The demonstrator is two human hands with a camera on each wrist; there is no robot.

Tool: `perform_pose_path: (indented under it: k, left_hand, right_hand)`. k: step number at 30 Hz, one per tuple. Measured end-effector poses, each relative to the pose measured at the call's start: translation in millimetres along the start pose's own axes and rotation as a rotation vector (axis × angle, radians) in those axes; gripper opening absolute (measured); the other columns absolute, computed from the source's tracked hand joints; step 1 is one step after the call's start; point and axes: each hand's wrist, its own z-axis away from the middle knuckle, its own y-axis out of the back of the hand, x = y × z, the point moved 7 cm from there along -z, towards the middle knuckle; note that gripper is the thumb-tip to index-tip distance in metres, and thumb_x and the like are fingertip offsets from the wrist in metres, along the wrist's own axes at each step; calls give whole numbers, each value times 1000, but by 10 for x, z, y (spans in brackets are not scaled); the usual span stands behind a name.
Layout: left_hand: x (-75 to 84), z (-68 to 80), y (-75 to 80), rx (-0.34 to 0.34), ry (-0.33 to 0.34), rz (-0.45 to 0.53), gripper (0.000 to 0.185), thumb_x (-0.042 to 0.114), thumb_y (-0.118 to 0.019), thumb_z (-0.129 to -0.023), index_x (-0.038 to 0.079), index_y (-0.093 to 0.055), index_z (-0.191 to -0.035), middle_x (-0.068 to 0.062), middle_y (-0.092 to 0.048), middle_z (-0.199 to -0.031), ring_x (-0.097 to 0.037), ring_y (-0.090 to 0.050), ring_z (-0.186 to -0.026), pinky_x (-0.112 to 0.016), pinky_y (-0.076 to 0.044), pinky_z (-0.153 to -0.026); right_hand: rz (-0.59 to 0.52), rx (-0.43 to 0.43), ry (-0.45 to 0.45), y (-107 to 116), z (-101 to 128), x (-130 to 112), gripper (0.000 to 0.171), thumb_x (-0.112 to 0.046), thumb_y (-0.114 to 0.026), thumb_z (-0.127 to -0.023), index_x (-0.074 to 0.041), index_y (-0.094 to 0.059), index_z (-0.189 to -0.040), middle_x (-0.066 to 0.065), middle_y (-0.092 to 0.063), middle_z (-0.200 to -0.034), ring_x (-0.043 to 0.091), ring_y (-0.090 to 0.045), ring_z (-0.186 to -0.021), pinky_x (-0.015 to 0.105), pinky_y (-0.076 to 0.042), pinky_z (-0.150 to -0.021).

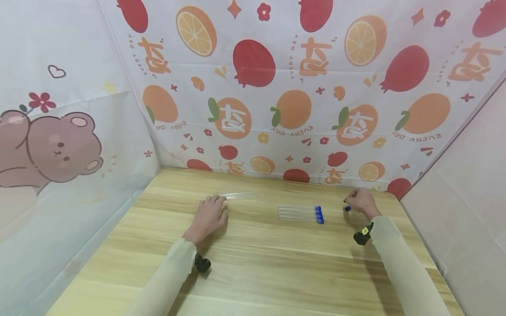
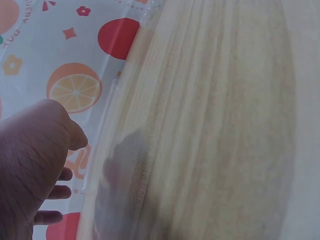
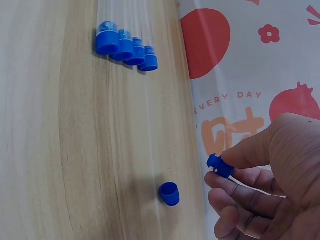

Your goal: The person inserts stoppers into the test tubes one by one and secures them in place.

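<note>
Printed fruit backdrop (image 1: 276, 87), behind the tabletop (image 1: 257, 245): the words "EVERY DAY" are repeated across it, curved beside the orange fruit motifs; several are seen upside down or sideways. "EVERY DAY" is read again on the backdrop in the right wrist view. Stylised orange and white characters are printed alongside; they cannot be read.

We see bare table (image 1: 253, 263) near us; capped tubes (image 1: 300, 213) lie mid-table, a loose cap (image 3: 169, 193) far right, curtains (image 1: 276, 109) wall three sides.
</note>
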Motion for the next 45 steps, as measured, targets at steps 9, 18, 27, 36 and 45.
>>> perform_pose_path:
  k: [9,18,27,36,45]
  left_hand:
    - [27,-59,-23,4,-8,-7,44,17,-68,-92,0,-59,-131,-23,-65,-128,-40,-60,-117,-55,-52,-95]
    - [35,-145,-74,-14,7,-27,43,18,-67,-92,-1,-59,-131,-23,-65,-127,-39,-58,-120,-55,-51,-96]
    - [35,-216,-134,-54,21,-20,42,16,-66,-93,-1,-59,-131,-23,-63,-129,-39,-57,-119,-55,-50,-96]
    - [40,-263,-198,-73,12,-41,44,15,-67,-90,-1,-59,-131,-24,-62,-130,-40,-58,-117,-56,-51,-96]
    - [4,-340,-256,-99,32,-24,43,14,-64,-91,1,-60,-132,-25,-58,-134,-42,-55,-121,-58,-50,-98]
  right_hand:
    - [5,-16,11,3,-6,-70,40,-21,-58,-94,6,-63,-124,28,-69,-120,31,-69,-97,29,-55,-66]
    - [-16,14,22,35,16,-200,34,-20,-60,-96,5,-68,-118,26,-71,-117,28,-69,-91,26,-55,-63]
    - [-29,3,18,37,30,-267,31,-20,-60,-97,3,-68,-117,26,-70,-117,28,-68,-90,28,-57,-64]
    - [-22,3,41,45,45,-341,31,-22,-61,-97,0,-69,-117,24,-71,-117,30,-69,-97,31,-58,-72]
    - [-26,10,76,5,28,-448,29,-23,-61,-98,-2,-71,-116,22,-72,-116,34,-69,-105,36,-59,-77]
